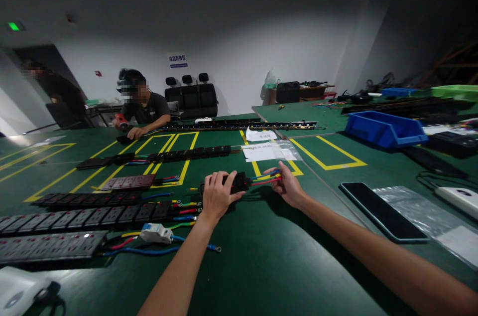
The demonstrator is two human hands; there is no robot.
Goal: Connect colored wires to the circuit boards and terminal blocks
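My left hand (217, 195) grips a small black socket module (238, 182) lying on the green table (269, 256), fingers curled over its top. Coloured wires (266, 178), red, yellow, blue and green, run out of the module's right end. My right hand (286, 185) pinches those wire ends, fingers closed round them. Both forearms reach in from the bottom edge.
Several black socket strips (93, 214) with coloured leads lie at the left, with a white breaker (157, 232). A phone (383, 211), plastic bags (429, 216), a blue bin (384, 129) and papers (267, 150) lie right and ahead. Another person (144, 106) works at the table's far left.
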